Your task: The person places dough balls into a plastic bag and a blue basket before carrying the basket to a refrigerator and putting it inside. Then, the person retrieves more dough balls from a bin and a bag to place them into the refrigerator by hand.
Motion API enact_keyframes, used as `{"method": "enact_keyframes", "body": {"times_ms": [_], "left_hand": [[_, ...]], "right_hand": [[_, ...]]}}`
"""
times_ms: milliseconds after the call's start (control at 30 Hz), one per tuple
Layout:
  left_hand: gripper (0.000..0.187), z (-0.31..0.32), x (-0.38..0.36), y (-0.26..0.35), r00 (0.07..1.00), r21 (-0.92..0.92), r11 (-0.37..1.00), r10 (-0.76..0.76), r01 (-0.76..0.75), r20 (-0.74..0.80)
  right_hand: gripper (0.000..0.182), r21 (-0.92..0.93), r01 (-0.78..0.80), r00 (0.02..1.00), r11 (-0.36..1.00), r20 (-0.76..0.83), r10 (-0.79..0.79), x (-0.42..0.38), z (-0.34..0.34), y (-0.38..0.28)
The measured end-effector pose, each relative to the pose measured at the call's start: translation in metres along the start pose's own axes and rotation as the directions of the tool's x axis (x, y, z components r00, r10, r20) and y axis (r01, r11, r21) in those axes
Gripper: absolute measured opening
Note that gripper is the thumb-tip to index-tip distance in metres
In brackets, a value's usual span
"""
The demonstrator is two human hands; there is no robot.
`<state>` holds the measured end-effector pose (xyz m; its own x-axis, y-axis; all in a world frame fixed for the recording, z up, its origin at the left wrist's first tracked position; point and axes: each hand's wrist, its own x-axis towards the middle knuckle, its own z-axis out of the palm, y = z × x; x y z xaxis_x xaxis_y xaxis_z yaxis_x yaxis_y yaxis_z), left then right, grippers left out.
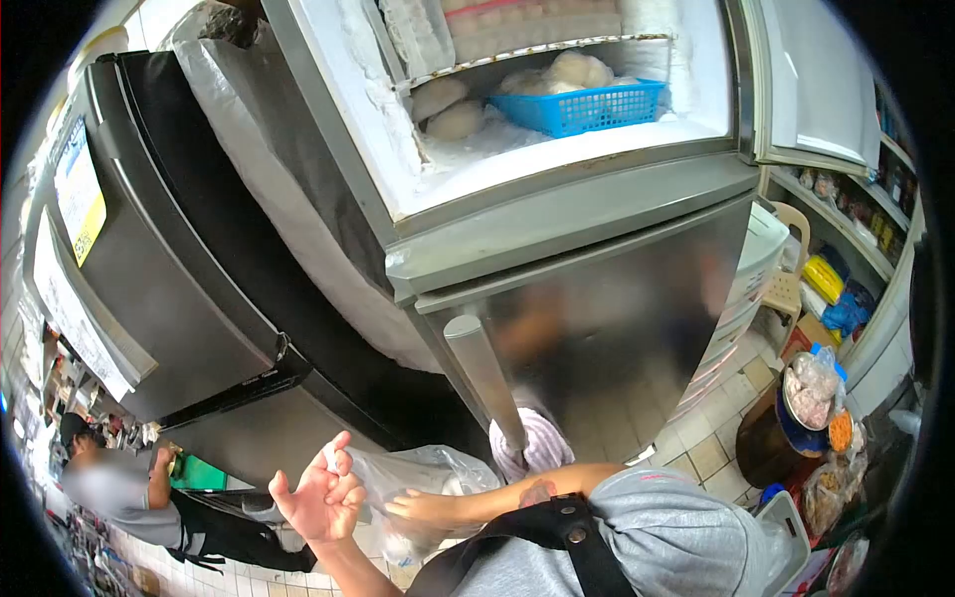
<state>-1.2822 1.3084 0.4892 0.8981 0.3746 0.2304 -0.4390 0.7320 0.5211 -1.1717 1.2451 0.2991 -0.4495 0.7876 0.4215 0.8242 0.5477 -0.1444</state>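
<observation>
My left hand (323, 497) is raised, palm toward me, with the thumb and index finger stretched out and the other fingers partly curled. Nothing shows in it. Beside it, my right hand (423, 507) reaches across from the right and grips a clear plastic bag (448, 468). Whitish contents show dimly through the bag; I cannot make out their kind. Above and in front stands an open freezer compartment (587, 159). It holds a blue basket (597, 109) with pale rounded items, and wrapped pale lumps (453, 117) lie to its left.
The freezer door (821, 90) swings out to the right. Below, a grey door has a handle (482, 368) with a striped towel (532, 445). A dark fridge (189, 279) stands left. Another person (124, 488) is farther left. Bagged food (811, 393) sits at right.
</observation>
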Motion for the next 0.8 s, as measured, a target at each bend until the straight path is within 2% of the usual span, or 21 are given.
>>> {"method": "enact_keyframes", "body": {"times_ms": [33,67,100,233,300,333,367,433,500,533,567,600,633,667,733,800], "left_hand": [[0.096,0.002,0.0,-0.001,1.0,-0.019,1.0,-0.015,0.015,0.003],[0.096,0.002,0.0,0.0,1.0,-0.012,1.0,-0.005,0.005,-0.008],[0.096,0.002,-0.003,0.003,1.0,-0.005,1.0,0.005,-0.005,-0.017],[0.096,0.001,-0.021,0.02,0.994,0.015,0.995,0.102,-0.102,0.03],[0.094,-0.003,-0.027,0.023,0.989,0.049,0.989,0.137,-0.14,0.05],[0.094,-0.006,-0.03,0.023,0.987,0.058,0.987,0.147,-0.15,0.06],[0.093,-0.01,-0.031,0.023,0.985,0.067,0.985,0.157,-0.161,0.071],[0.091,-0.021,-0.032,0.02,0.985,0.067,0.983,0.169,-0.17,0.023],[0.09,-0.03,-0.033,0.017,0.982,0.074,0.983,0.174,-0.169,-0.076],[0.086,-0.034,-0.032,0.017,0.987,0.059,0.987,0.154,-0.151,-0.047],[0.085,-0.037,-0.033,0.016,0.985,0.069,0.986,0.158,-0.154,-0.071],[0.085,-0.04,-0.035,0.015,0.982,0.082,0.984,0.163,-0.156,-0.094],[0.084,-0.044,-0.037,0.015,0.979,0.094,0.983,0.169,-0.159,-0.115],[0.083,-0.049,-0.039,0.015,0.981,0.092,0.984,0.162,-0.153,-0.107],[0.083,-0.054,-0.043,0.014,0.978,0.101,0.984,0.162,-0.149,-0.131],[0.083,-0.057,-0.046,0.013,0.974,0.104,0.985,0.155,-0.139,-0.167]], "right_hand": [[0.041,-0.105,-0.007,0.997,0.994,-0.075,-0.001,0.0,-0.016,-0.005],[0.051,-0.028,-0.028,0.988,0.999,-0.154,0.024,0.003,-0.014,-0.001],[0.053,0.002,-0.041,0.98,0.999,-0.194,0.04,0.001,-0.033,-0.003],[0.069,0.146,-0.05,0.949,0.988,-0.301,0.093,-0.011,-0.172,-0.016],[0.084,0.161,0.034,0.929,0.986,-0.37,0.028,-0.021,-0.224,-0.012],[0.087,0.172,0.11,0.893,0.979,-0.449,-0.021,-0.028,-0.251,-0.014],[0.088,0.215,0.12,0.88,0.969,-0.476,-0.004,-0.037,-0.28,-0.02],[0.089,0.112,0.085,0.806,0.99,-0.592,-0.002,-0.053,-0.337,-0.029],[0.087,-0.012,0.182,0.673,0.983,-0.728,-0.133,-0.064,-0.386,-0.017],[0.082,0.111,0.088,0.683,0.99,-0.73,0.021,-0.071,-0.408,-0.017],[0.077,0.299,-0.006,0.531,0.954,-0.807,0.256,-0.068,-0.422,-0.021],[0.067,0.449,0.017,0.517,0.893,-0.769,0.377,-0.065,-0.446,-0.013],[0.055,0.513,-0.001,0.556,0.858,-0.713,0.427,-0.064,-0.468,0.0],[0.047,0.602,-0.111,0.54,0.791,-0.631,0.556,-0.068,-0.485,0.023],[0.047,0.701,-0.363,0.414,0.614,-0.469,0.78,-0.06,-0.51,0.042],[0.048,0.613,-0.555,0.37,0.562,-0.423,0.827,-0.061,-0.523,0.102]]}}
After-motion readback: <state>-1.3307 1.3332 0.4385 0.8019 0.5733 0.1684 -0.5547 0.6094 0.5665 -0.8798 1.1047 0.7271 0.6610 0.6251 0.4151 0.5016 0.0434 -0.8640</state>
